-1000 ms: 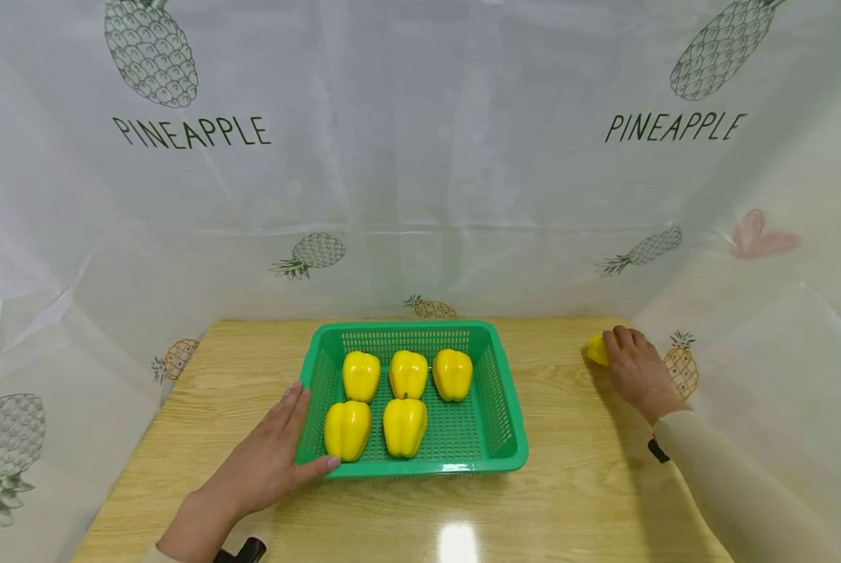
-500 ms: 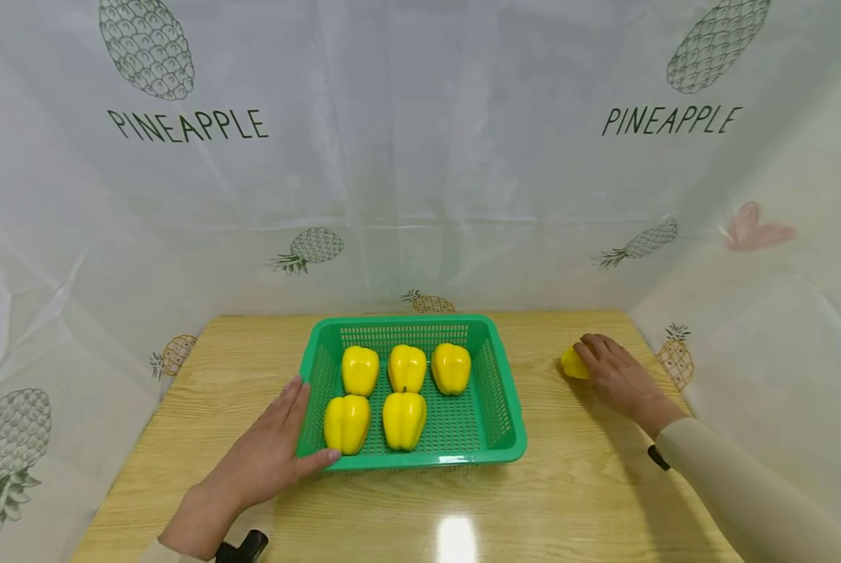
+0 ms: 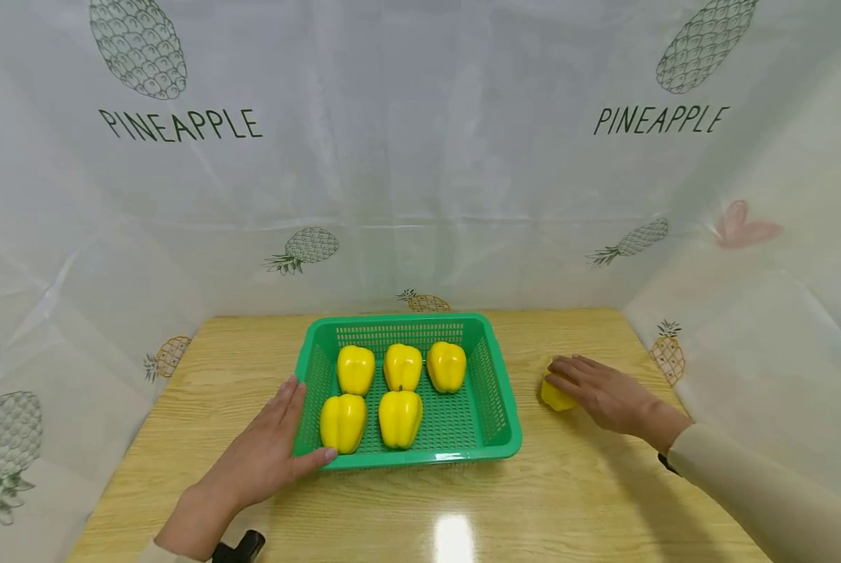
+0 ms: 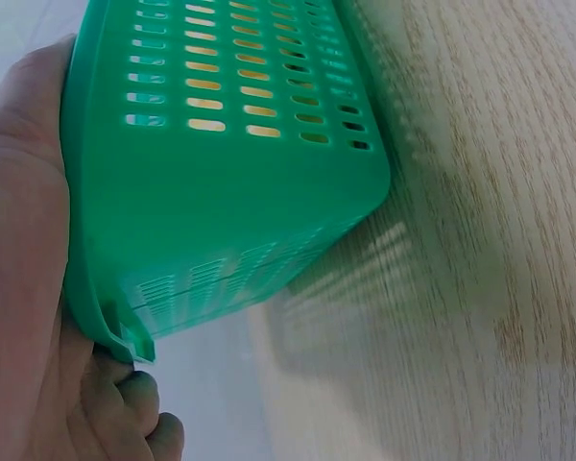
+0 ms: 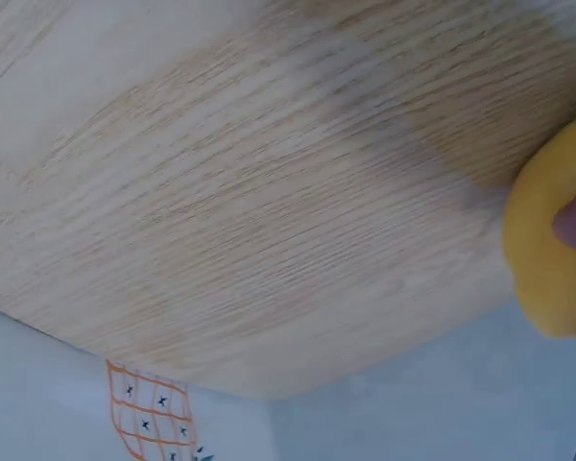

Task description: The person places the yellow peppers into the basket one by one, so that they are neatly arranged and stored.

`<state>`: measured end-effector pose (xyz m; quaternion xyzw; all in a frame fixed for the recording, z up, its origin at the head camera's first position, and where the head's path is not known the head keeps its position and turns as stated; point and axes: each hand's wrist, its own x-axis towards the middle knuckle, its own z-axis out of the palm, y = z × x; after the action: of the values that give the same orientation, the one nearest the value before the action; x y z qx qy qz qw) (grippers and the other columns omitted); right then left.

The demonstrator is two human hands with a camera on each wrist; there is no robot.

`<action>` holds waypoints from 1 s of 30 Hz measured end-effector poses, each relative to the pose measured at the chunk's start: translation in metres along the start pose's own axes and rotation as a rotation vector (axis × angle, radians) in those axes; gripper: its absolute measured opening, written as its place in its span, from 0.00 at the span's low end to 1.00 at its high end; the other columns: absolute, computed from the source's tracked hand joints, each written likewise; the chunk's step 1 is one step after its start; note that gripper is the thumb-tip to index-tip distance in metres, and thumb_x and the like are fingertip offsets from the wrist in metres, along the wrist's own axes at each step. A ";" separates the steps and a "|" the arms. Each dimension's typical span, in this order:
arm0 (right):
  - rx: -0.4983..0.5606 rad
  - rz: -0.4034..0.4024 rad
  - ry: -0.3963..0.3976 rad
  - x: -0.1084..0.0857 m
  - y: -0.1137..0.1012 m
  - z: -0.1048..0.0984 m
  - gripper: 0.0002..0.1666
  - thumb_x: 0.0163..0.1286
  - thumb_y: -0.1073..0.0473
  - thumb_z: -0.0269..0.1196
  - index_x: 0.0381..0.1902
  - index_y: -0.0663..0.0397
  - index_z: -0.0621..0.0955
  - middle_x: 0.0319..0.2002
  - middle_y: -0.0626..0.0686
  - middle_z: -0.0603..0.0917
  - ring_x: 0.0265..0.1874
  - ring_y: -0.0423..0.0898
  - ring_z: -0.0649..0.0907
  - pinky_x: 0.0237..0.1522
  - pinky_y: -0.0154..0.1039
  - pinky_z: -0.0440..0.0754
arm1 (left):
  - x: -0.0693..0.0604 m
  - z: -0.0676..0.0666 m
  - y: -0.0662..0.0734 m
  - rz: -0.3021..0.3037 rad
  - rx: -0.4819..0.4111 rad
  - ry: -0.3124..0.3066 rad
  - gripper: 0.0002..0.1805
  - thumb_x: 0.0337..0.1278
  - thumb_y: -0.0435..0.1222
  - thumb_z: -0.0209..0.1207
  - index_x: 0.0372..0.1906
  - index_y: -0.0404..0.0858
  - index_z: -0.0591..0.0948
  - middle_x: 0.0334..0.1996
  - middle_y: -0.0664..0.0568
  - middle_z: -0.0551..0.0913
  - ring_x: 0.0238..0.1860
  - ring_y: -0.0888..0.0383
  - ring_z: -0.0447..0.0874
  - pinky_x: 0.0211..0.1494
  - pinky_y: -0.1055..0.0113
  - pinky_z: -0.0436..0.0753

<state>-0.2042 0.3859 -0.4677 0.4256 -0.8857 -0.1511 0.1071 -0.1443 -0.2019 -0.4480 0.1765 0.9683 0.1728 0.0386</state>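
Observation:
In the head view, my left hand (image 3: pixel 262 446) rests at the near left corner of a green plastic basket (image 3: pixel 449 456). Its straight fingers lie along the left rim, the thumb on the front rim; the left wrist view shows the outer fingers bent outside the basket (image 4: pixel 211 182). To the basket's right, my right hand (image 3: pixel 603 391) grips a yellow bell pepper (image 3: pixel 556 396), partly hidden under the fingers. A thumb or fingertip presses the pepper (image 5: pixel 547 230) in the right wrist view. Whether that pepper touches the table cannot be told.
Several yellow bell peppers (image 3: pixel 400 419) stand in the basket, three along the back and two in front. Bare basket floor (image 3: pixel 452 422) shows at front right. Pineapple-print sheeting (image 3: pixel 420 172) encloses the wooden table (image 3: pixel 364 516) at back and sides.
My right hand has brought the pepper leftward and nearer, from the table's far right corner towards the basket. The left hand has stayed at the basket's corner.

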 end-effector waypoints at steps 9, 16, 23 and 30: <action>-0.056 -0.044 -0.022 0.002 -0.008 0.002 0.40 0.61 0.66 0.74 0.72 0.60 0.75 0.72 0.63 0.76 0.72 0.61 0.76 0.74 0.58 0.73 | 0.001 0.001 -0.001 0.008 -0.006 0.004 0.68 0.62 0.77 0.51 0.84 0.26 0.49 0.85 0.31 0.44 0.82 0.29 0.52 0.78 0.33 0.64; -0.006 0.017 -0.056 0.002 -0.013 -0.004 0.41 0.63 0.65 0.61 0.76 0.63 0.71 0.75 0.64 0.72 0.74 0.61 0.74 0.75 0.59 0.73 | 0.000 0.001 -0.001 0.013 -0.006 0.006 0.68 0.63 0.76 0.52 0.84 0.25 0.49 0.85 0.31 0.44 0.82 0.29 0.52 0.79 0.32 0.64; 0.090 0.168 0.077 -0.001 -0.010 -0.011 0.51 0.61 0.47 0.69 0.77 0.62 0.66 0.73 0.63 0.73 0.72 0.61 0.73 0.74 0.63 0.66 | -0.001 0.000 0.000 0.020 0.000 0.012 0.67 0.63 0.76 0.53 0.84 0.26 0.49 0.85 0.31 0.44 0.81 0.28 0.53 0.78 0.32 0.65; 0.043 0.300 0.045 -0.001 -0.010 -0.009 0.67 0.60 0.26 0.70 0.79 0.67 0.62 0.74 0.67 0.72 0.72 0.64 0.73 0.74 0.69 0.65 | -0.001 0.000 0.001 0.024 0.000 0.018 0.67 0.63 0.75 0.53 0.84 0.26 0.49 0.85 0.30 0.45 0.81 0.28 0.53 0.77 0.32 0.66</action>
<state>-0.1932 0.3787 -0.4628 0.2939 -0.9398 -0.1050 0.1392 -0.1433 -0.2015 -0.4473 0.1866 0.9664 0.1747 0.0276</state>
